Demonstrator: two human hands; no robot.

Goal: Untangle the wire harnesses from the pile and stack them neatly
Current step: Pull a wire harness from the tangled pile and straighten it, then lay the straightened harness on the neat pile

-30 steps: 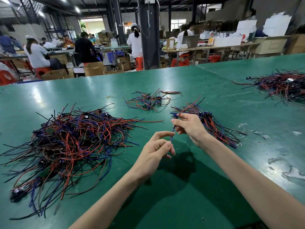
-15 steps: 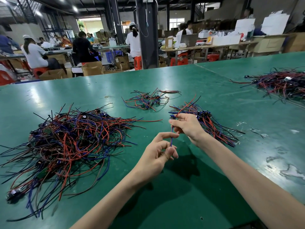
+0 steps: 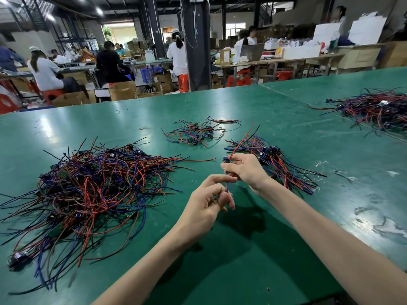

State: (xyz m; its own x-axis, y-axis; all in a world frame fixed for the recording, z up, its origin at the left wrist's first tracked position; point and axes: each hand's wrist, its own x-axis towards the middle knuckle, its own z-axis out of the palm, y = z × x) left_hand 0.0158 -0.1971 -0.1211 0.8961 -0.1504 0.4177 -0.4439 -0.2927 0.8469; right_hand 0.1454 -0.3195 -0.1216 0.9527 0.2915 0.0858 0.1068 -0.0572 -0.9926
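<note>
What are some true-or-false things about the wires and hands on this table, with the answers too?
1. The left hand and the right hand hold one harness between them. True.
2. The big tangled pile lies to the right of both hands. False: it lies to their left.
3. A tidier stack lies just behind the right hand. True.
4. The table is red. False: it is green; only some of the wires are red.
</note>
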